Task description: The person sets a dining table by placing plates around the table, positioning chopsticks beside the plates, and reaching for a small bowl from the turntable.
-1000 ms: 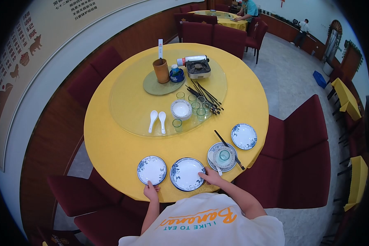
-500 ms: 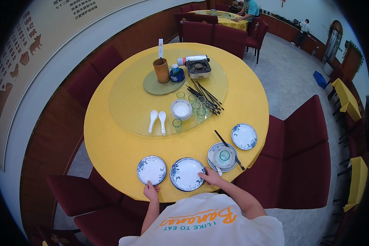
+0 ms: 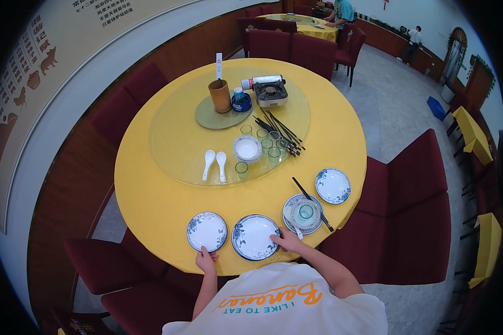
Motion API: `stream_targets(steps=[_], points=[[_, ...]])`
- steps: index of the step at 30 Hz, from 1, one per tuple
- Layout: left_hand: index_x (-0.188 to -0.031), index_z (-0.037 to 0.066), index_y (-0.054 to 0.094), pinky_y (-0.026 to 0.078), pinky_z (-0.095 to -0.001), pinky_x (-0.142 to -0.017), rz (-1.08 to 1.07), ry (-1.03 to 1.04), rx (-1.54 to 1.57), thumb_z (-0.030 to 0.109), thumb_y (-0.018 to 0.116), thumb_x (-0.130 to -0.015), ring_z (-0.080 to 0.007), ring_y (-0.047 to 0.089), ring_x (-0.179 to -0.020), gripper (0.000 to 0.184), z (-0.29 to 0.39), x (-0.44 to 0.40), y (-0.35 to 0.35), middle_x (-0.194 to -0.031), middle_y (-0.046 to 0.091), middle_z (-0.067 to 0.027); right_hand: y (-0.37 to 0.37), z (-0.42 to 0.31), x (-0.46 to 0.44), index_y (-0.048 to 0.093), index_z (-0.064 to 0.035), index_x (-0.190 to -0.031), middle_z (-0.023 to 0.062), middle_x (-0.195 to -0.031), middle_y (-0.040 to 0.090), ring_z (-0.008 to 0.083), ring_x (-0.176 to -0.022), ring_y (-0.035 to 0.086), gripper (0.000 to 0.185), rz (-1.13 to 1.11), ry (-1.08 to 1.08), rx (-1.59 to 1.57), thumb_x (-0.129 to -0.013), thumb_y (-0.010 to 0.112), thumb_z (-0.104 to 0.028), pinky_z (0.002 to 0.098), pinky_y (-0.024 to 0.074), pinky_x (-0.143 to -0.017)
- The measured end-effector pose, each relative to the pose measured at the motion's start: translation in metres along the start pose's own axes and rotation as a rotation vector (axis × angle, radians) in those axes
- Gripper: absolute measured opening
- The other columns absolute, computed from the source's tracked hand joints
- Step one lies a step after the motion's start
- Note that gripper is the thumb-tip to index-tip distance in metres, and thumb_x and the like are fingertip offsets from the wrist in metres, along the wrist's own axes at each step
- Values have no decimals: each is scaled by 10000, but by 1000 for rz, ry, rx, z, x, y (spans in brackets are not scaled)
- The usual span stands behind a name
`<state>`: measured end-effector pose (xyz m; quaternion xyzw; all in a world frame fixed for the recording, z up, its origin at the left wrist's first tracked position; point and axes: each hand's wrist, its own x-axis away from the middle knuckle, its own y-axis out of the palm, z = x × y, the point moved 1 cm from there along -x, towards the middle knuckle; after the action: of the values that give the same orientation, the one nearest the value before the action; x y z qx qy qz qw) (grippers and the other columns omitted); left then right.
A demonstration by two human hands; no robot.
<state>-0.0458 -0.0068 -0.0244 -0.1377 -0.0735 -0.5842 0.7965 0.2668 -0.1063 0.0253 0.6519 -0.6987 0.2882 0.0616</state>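
Plate (image 3: 207, 230): round, blue-flowered, rim gripped by my left hand (image 3: 206, 259).
Larger plate (image 3: 255, 237): round, rim gripped by my right hand (image 3: 288, 240).
Bench (image 3: 156, 209): circular, yellow cloth.

Round table (image 3: 145, 206) under yellow cloth (image 3: 151, 223). Clear turntable (image 3: 176, 151) set toward far side. Near edge, left to right: small blue-patterned plate (image 3: 206, 231); larger blue-patterned plate (image 3: 255, 237) just beside; loaded plate (image 3: 312, 229). Fourth plate (image 3: 332, 186) near right edge.
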Motion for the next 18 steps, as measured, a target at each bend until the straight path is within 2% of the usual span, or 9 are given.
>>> stream_targets(steps=[7,10,13,18], points=[[-725,0,527,400,-217,-342,-21,9,-20,318,444,-930,-133,539,-389,387,-3,-3,-1,-557,561,-86,0,-1,1,485,10,-931,88,-633,553,156,-461,558,498,19,-15,-5,-813,563,-467,275,455,-415],[-729,2,531,401,-215,-345,-13,1,-9,317,444,-930,-128,534,-388,384,-2,-2,0,-554,558,-80,-1,-4,2,487,26,-1005,113,-673,579,179,-492,582,577,-8,13,-7,-797,551,-508,290,467,-448],[-682,-12,538,398,-218,-342,2,11,-1,313,458,-924,-131,541,-390,413,3,2,1,-544,564,-88,0,-3,1,486,28,-1010,115,-675,579,179,-490,579,579,-2,12,-6,-797,551,-507,290,465,-447],[-692,-12,541,400,-218,-343,-6,12,8,314,458,-924,-131,544,-394,408,2,2,1,-548,564,-88,0,-1,1,486,30,-1009,119,-681,577,178,-487,576,578,-4,9,-15,-799,550,-504,290,465,-448]])
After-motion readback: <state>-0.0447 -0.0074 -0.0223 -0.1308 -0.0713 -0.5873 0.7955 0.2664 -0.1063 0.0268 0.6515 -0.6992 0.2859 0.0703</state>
